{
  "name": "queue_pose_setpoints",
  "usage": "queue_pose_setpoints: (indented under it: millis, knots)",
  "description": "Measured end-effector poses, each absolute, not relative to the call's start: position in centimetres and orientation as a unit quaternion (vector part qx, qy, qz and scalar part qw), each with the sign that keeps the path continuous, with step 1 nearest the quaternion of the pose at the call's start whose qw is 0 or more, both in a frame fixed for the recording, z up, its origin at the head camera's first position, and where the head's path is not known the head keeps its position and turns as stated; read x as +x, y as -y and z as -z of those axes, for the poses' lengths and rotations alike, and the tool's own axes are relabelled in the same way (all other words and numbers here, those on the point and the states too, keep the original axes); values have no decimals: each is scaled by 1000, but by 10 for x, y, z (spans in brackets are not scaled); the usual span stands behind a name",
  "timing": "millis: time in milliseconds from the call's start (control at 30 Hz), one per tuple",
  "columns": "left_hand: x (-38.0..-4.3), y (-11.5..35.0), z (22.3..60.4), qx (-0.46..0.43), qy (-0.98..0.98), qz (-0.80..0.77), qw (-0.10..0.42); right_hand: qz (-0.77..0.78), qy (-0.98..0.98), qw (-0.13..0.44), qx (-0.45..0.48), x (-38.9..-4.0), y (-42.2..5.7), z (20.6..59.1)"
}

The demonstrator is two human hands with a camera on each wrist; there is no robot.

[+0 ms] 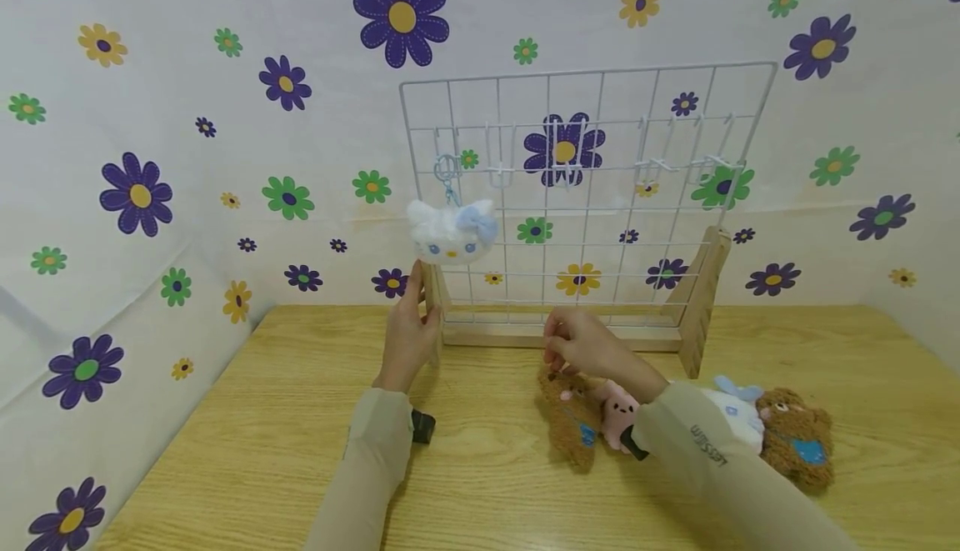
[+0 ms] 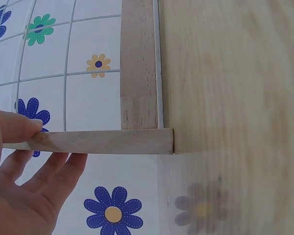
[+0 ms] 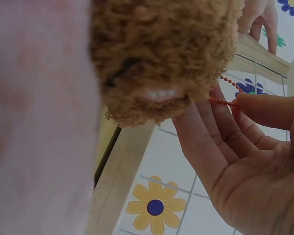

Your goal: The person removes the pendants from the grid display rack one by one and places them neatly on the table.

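Observation:
My left hand (image 1: pixel 408 338) grips the upright wooden side post (image 2: pixel 98 142) of the wire rack, thumb on one side and fingers on the other. In my right hand (image 1: pixel 588 347) the thumb and fingers pinch the orange bead chain (image 3: pixel 224 102) of a brown plush bear (image 1: pixel 572 426). That bear hangs below the hand, in front of the rack, with a blue patch on its body. Just above my left hand, a white plush cat head (image 1: pixel 442 238) with a blue bow hangs by its ring at the rack's left side.
The white wire grid (image 1: pixel 517 226) carries several metal hooks (image 1: pixel 566 155) along its upper part. To the right on the wooden table (image 1: pixel 480 493) lie a pink plush (image 1: pixel 617 411), a white plush (image 1: pixel 738 418) and another brown plush bear (image 1: pixel 802 426). A flowered cloth (image 1: pixel 315 142) stands behind.

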State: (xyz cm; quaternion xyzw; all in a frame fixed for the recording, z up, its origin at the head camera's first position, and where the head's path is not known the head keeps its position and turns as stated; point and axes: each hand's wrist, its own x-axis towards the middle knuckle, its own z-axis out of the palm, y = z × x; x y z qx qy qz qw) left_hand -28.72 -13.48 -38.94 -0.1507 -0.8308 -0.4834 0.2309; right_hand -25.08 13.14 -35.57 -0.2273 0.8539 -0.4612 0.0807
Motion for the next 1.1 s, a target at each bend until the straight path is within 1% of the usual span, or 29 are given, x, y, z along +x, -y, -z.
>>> queue_pose_setpoints:
  millis: [200, 467, 667, 867, 1100]
  knots:
    - [-286, 134, 390, -157, 829, 485, 229, 439, -856, 80, -260, -251, -129, 361]
    - [-286, 134, 390, -156, 831, 485, 224, 411, -867, 86, -267, -250, -131, 360]
    - [-287, 135, 390, -157, 828, 487, 230, 370, -885, 58, -275, -253, -135, 350]
    - [-287, 136, 392, -158, 829, 483, 232, 423, -869, 53, -252, -259, -140, 334]
    - [-288, 136, 393, -150, 832, 483, 226, 487, -847, 22, -211, -260, -138, 312]
